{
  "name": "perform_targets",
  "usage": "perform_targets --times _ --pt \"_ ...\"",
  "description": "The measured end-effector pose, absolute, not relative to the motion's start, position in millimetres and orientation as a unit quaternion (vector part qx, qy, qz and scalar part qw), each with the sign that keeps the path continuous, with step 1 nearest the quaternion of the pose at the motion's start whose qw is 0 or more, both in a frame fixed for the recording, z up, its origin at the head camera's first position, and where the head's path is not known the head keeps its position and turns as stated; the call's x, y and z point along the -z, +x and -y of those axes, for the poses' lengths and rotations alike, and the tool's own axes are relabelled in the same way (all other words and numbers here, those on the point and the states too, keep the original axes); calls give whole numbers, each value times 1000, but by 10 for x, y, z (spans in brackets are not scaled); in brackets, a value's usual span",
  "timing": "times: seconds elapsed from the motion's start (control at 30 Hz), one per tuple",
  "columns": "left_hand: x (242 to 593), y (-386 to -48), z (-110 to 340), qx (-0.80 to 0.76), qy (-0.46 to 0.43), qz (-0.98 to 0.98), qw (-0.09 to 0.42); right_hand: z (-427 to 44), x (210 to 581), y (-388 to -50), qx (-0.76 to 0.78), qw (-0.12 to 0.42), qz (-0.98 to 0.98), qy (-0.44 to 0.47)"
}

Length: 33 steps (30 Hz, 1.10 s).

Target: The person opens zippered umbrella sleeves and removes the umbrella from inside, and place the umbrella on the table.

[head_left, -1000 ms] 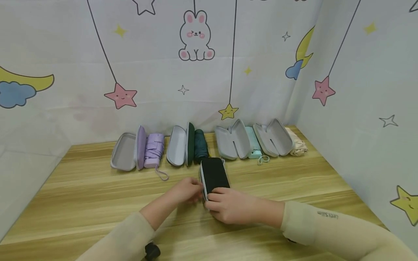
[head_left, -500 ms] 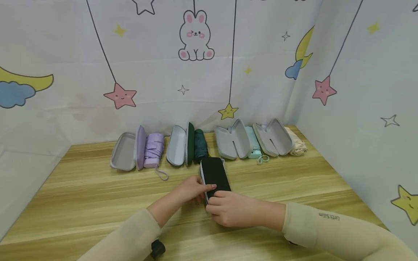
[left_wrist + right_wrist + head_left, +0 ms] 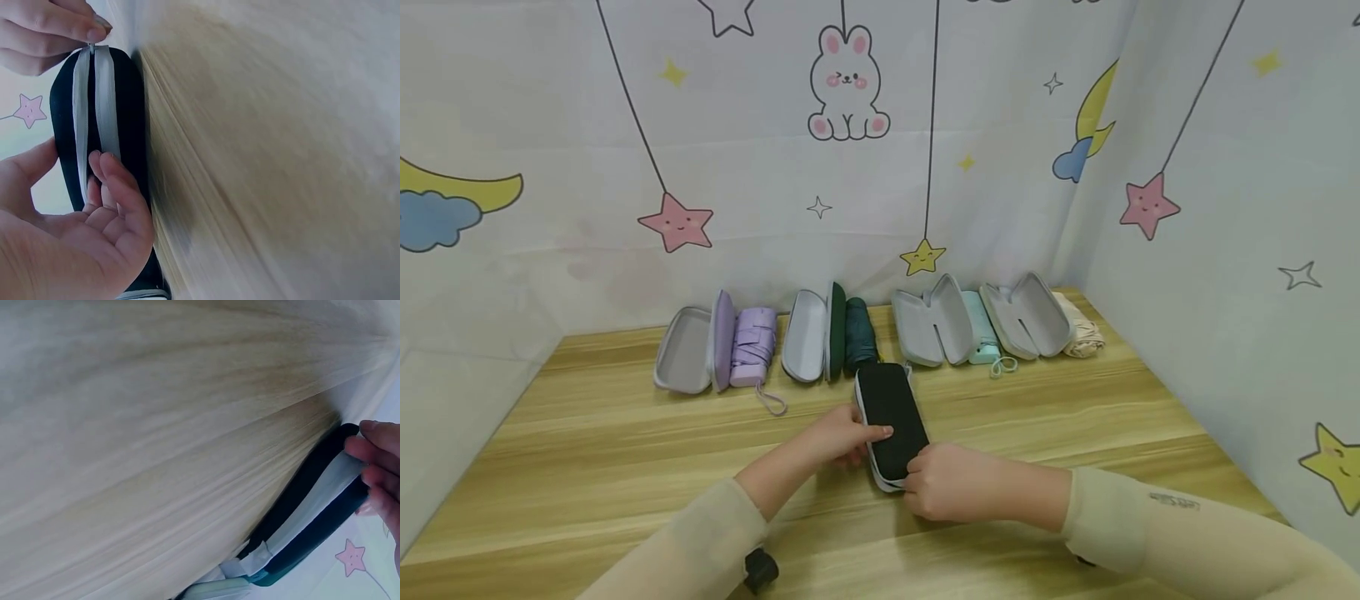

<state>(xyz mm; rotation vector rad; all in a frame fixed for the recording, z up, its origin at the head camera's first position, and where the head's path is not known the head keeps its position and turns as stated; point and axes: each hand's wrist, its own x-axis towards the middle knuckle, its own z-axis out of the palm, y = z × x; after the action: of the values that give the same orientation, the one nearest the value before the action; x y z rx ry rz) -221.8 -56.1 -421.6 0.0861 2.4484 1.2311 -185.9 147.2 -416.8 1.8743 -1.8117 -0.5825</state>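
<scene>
A black zip case (image 3: 891,417) with white zipper tape lies on the table between both hands, its lid down. My left hand (image 3: 842,435) holds its left side, thumb on top and fingers curled against the zipper side. In the left wrist view the left fingers (image 3: 122,181) lie over the white tape. At the near right corner my right hand (image 3: 951,483) pinches the zipper pull (image 3: 92,47), mostly hidden under the fingertips. The right wrist view shows the right fingers (image 3: 378,456) at the end of the white tape (image 3: 306,506).
Along the back stand a purple case (image 3: 722,342), purple umbrella (image 3: 754,346), green case (image 3: 835,333), dark green umbrella (image 3: 860,333), mint umbrella (image 3: 981,329) and beige umbrella (image 3: 1081,329). Two more grey-lined cases stand open. A patterned cloth wall (image 3: 737,167) borders the wooden table (image 3: 625,433).
My right hand has moved round the case's near end to its right corner. My left thumb has come onto the lid, and the case has turned slightly.
</scene>
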Motion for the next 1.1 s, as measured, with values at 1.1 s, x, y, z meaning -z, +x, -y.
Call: perform_targets --times 1.1 --pt "4130 -2171 671 -406 51 -884 227 -1786 4211 -1949 43 167 715 677"
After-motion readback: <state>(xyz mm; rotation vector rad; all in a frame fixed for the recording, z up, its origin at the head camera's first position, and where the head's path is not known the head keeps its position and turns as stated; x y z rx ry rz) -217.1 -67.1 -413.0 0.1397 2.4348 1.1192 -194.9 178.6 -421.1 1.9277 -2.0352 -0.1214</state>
